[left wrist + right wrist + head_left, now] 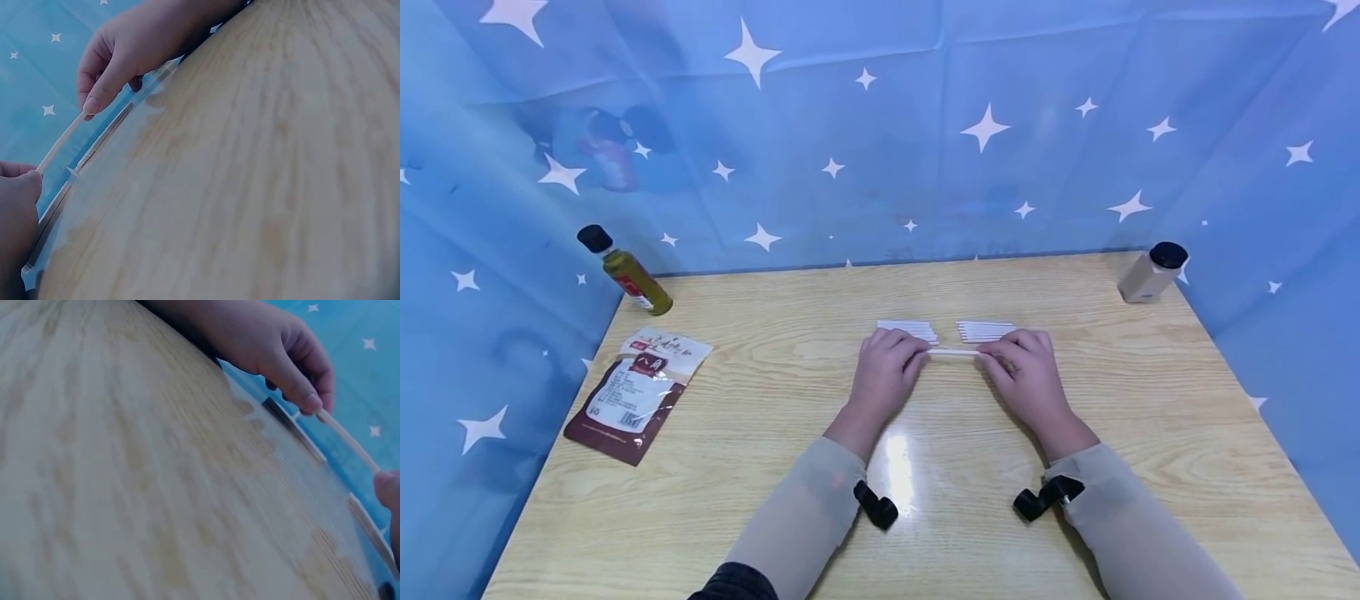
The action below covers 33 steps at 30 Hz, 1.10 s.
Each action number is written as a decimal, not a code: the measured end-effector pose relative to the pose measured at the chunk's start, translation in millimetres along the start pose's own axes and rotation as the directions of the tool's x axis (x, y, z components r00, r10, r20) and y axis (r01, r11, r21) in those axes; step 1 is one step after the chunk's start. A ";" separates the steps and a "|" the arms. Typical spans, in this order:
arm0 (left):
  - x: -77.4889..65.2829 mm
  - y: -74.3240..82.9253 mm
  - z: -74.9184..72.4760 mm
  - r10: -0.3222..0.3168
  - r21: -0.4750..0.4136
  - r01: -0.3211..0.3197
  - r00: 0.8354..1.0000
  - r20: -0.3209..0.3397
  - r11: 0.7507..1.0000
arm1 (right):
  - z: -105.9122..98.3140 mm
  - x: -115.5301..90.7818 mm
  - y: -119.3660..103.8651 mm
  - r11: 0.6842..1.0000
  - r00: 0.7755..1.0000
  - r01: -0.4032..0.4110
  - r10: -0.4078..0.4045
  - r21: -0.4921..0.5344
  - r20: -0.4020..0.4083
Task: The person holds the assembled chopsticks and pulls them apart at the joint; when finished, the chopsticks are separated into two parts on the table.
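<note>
A thin pale stick [953, 352] lies level between the two hands, one end in each, in the head view. My left hand [883, 367] pinches its left end between thumb and fingers. At the right end, my right hand [1026, 371] does the same. The left wrist view shows the stick [61, 142] slightly bowed. Just beyond the hands, two groups of similar sticks lie side by side on the table: a left group [908, 327] and a right group [983, 331]. Each group is partly covered by the hand in front of it.
On the wooden table [760, 400], an oil bottle [638, 282] with a black cap stands at the back left. A maroon and white spice bag [636, 392] lies in front of it. A black-lidded jar [1152, 273] stands back right. A blue starry curtain [895, 167] hangs behind.
</note>
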<state>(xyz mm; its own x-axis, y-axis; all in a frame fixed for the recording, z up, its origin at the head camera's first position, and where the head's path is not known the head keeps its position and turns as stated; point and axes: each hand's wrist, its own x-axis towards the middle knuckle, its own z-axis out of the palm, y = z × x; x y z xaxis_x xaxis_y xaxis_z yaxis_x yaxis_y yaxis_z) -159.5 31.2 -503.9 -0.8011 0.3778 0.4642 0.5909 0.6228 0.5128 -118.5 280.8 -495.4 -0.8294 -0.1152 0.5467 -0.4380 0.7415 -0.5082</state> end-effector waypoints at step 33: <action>1.9 -10.1 -2.6 -0.184 -0.129 0.177 0.982 -0.043 0.976 | -4.0 2.5 9.5 0.997 0.999 -0.045 0.045 -0.058 -0.012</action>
<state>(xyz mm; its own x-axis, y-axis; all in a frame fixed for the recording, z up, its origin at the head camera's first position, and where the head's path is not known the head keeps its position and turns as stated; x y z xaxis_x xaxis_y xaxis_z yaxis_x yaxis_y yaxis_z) -166.7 23.9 -506.3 -0.8911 0.2270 0.3929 0.4472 0.5862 0.6756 -123.3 290.2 -496.2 -0.8441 -0.0742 0.5311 -0.3789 0.7833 -0.4927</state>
